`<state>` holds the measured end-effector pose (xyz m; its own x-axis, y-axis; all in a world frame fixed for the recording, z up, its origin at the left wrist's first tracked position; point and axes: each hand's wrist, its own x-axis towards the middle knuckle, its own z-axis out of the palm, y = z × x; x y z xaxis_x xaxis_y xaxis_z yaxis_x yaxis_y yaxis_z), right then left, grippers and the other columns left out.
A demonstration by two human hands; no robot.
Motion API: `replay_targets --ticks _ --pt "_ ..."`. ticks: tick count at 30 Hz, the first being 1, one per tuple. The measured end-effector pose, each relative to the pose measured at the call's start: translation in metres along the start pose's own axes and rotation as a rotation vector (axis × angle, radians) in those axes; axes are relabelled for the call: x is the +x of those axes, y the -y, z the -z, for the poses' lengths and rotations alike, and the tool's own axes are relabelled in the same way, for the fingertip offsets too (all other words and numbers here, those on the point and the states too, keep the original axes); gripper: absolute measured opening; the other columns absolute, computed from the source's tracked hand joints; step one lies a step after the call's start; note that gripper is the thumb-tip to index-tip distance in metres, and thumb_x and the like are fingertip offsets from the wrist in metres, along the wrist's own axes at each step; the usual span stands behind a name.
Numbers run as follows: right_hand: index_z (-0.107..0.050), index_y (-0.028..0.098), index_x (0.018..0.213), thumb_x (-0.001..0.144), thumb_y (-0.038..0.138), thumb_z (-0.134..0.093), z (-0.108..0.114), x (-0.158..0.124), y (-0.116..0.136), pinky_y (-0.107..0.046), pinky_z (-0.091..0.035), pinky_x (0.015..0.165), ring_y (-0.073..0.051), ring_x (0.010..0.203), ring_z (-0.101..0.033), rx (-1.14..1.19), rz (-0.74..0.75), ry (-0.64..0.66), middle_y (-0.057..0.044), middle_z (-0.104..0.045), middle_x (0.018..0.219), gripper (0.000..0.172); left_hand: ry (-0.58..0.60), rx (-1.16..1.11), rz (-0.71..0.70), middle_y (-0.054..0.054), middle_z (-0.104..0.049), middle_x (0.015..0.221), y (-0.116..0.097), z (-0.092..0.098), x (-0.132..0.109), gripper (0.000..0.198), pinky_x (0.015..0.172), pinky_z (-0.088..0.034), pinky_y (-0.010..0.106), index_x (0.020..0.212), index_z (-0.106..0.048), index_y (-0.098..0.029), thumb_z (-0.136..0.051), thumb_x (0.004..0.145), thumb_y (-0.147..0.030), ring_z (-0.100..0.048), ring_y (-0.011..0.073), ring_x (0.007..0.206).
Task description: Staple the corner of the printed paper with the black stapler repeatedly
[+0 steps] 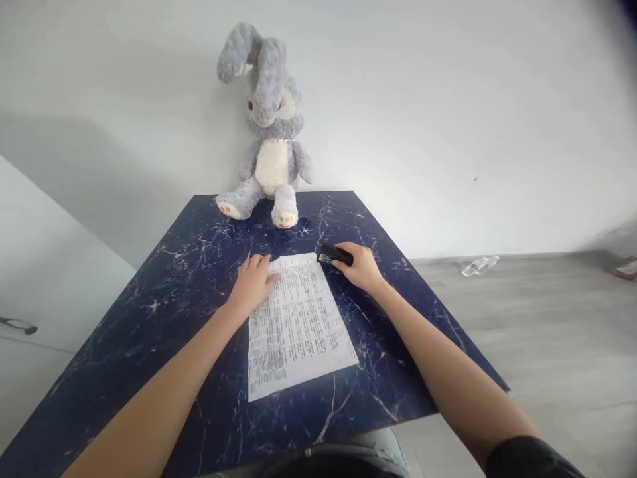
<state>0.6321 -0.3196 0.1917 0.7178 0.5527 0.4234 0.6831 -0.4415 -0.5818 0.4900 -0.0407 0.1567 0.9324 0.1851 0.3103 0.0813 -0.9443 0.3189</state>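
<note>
Printed paper (303,325) lies flat on the dark blue marbled table; whether it is one sheet or a stack I cannot tell. My left hand (255,282) rests on its upper left edge, thumb over the print and fingers stretched toward the top corner. At the upper right corner, my right hand (363,267) is wrapped round a black stapler (336,255). The stapler's front end meets the paper's corner; whether the corner sits between its jaws is too small to make out.
A grey plush rabbit (273,156) sits at the far end of the table (209,226), against the white wall. A clear plastic bottle (480,265) lies on the floor to the right, by the wall. The table's right edge runs beneath my right forearm.
</note>
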Motion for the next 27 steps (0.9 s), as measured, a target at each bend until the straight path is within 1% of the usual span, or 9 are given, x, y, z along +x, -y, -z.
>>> replay_targets --ticks 2,4,7,11,13,15,17,21,27 --pt "-0.073 0.02 0.111 0.082 0.021 -0.072 0.006 0.003 -0.01 -0.039 -0.053 0.083 -0.027 0.091 -0.071 -0.045 -0.068 0.017 -0.008 -0.077 0.103 0.029 0.003 0.007 -0.022 0.014 -0.061 0.116 0.003 0.002 0.0 0.029 0.103 -0.044 0.054 0.117 -0.065 -0.018 -0.059 0.096 -0.037 -0.057 0.036 0.118" --pt "-0.074 0.02 0.109 0.081 0.021 -0.072 0.011 0.006 -0.014 -0.038 -0.053 0.081 -0.026 0.087 -0.07 -0.061 -0.091 0.073 -0.006 -0.077 0.098 0.028 -0.021 -0.085 -0.038 0.011 -0.059 0.109 0.007 0.009 0.0 0.017 0.096 -0.048 0.048 0.106 -0.065 -0.019 -0.056 0.096 -0.031 -0.061 0.0302 0.106" --pt "-0.075 0.02 0.109 0.081 0.021 -0.072 0.02 0.006 -0.011 -0.039 -0.052 0.084 -0.025 0.09 -0.07 -0.024 -0.073 0.191 -0.005 -0.077 0.1 0.028 -0.053 -0.264 -0.07 0.007 -0.059 0.106 0.016 0.019 -0.001 0.011 0.09 -0.05 0.04 0.099 -0.06 -0.02 -0.051 0.098 -0.027 -0.062 0.0233 0.096" --pt "-0.075 0.021 0.111 0.083 0.025 -0.072 0.037 0.004 -0.002 -0.04 -0.053 0.091 -0.025 0.099 -0.07 0.17 0.02 0.488 -0.005 -0.076 0.108 0.029 -0.061 -0.289 -0.054 0.006 -0.065 0.104 0.023 0.023 -0.001 0.011 0.092 -0.049 0.04 0.101 -0.061 -0.02 -0.058 0.094 -0.029 -0.061 0.0246 0.099" --pt "-0.075 0.021 0.112 0.083 0.027 -0.071 0.044 0.003 0.002 -0.038 -0.054 0.088 -0.024 0.097 -0.07 0.25 0.04 0.63 -0.005 -0.076 0.107 0.029 -0.058 -0.273 -0.038 0.007 -0.066 0.105 0.024 0.022 0.0 0.014 0.094 -0.048 0.042 0.104 -0.063 -0.02 -0.058 0.094 -0.03 -0.062 0.0259 0.101" --pt "-0.075 0.021 0.112 0.083 0.027 -0.071 0.049 0.003 0.006 -0.037 -0.055 0.084 -0.022 0.092 -0.07 0.274 0.054 0.721 -0.005 -0.076 0.105 0.029 -0.055 -0.269 -0.035 0.008 -0.067 0.106 0.023 0.021 0.0 0.017 0.095 -0.048 0.043 0.105 -0.064 -0.02 -0.057 0.095 -0.031 -0.062 0.0268 0.103" --pt "-0.074 0.022 0.112 0.082 0.026 -0.072 0.051 0.002 0.008 -0.037 -0.055 0.084 -0.022 0.093 -0.07 0.258 0.089 0.742 -0.004 -0.075 0.106 0.03 -0.053 -0.271 -0.035 0.009 -0.068 0.108 0.023 0.02 0.001 0.02 0.096 -0.048 0.044 0.107 -0.065 -0.02 -0.057 0.096 -0.033 -0.063 0.0276 0.104" --pt "-0.073 0.023 0.113 0.083 0.028 -0.075 0.051 0.002 0.01 -0.038 -0.054 0.087 -0.022 0.096 -0.069 0.213 0.131 0.723 -0.004 -0.074 0.109 0.031 -0.046 -0.284 -0.022 0.009 -0.07 0.112 0.025 0.018 0.001 0.023 0.101 -0.047 0.047 0.109 -0.067 -0.021 -0.057 0.096 -0.036 -0.063 0.0292 0.11" --pt "-0.069 0.023 0.123 0.096 0.048 -0.065 0.046 0.002 0.015 -0.037 -0.053 0.085 -0.022 0.099 -0.067 0.184 0.166 0.726 -0.008 -0.071 0.117 0.037 -0.04 -0.315 -0.008 0.01 -0.072 0.115 0.025 0.014 0.001 0.026 0.114 -0.04 0.051 0.107 -0.07 -0.021 -0.057 0.097 -0.041 -0.062 0.031 0.121"
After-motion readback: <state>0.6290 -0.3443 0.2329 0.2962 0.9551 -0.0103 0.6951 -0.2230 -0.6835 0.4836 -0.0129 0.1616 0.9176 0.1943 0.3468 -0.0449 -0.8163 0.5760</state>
